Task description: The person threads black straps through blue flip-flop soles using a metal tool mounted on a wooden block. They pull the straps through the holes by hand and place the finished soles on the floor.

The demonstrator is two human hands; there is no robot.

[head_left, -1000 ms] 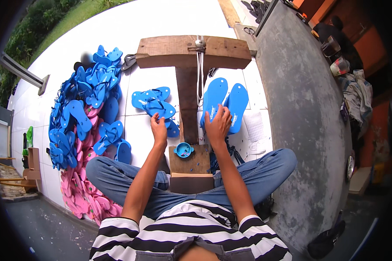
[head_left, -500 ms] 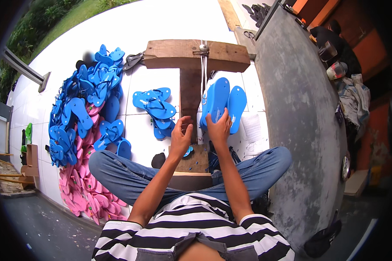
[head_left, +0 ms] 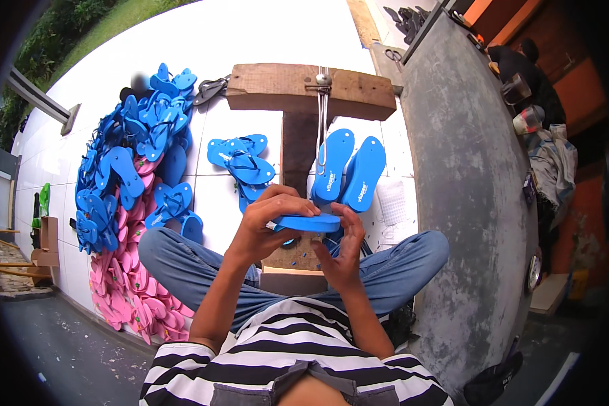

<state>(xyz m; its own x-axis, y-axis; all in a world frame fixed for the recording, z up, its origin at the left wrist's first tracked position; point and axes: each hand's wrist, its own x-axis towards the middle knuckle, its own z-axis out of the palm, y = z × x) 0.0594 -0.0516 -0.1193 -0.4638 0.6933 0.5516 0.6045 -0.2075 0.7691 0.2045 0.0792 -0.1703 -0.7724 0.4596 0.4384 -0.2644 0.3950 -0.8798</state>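
Over the wooden block between my knees, a blue flip-flop sole (head_left: 304,223) is held nearly edge-on. My left hand (head_left: 267,218) grips its left end, fingers on top and thumb beneath. At the sole's right end is my right hand (head_left: 343,254), with its fingertips close to or touching the tip and its thumb spread away below. Just beyond lie a left blue sole stack (head_left: 332,177) and a right blue sole stack (head_left: 365,169), both without straps. Left of the wooden post, several strapped blue flip-flops (head_left: 247,166) lie piled on white tiles.
A wooden T-shaped stand (head_left: 264,84) rises ahead, a metal hook tool (head_left: 322,122) hanging on it. At left spreads a heap of blue flip-flops (head_left: 132,128) with pink flip-flops (head_left: 139,298) nearer me. A grey concrete ledge (head_left: 460,169) runs along the right; another person (head_left: 538,74) sits beyond it.
A blue sole has come off the left stack to in front of me and is now in my left hand. My right hand has drawn back toward me, its fingers spread at the sole's end.
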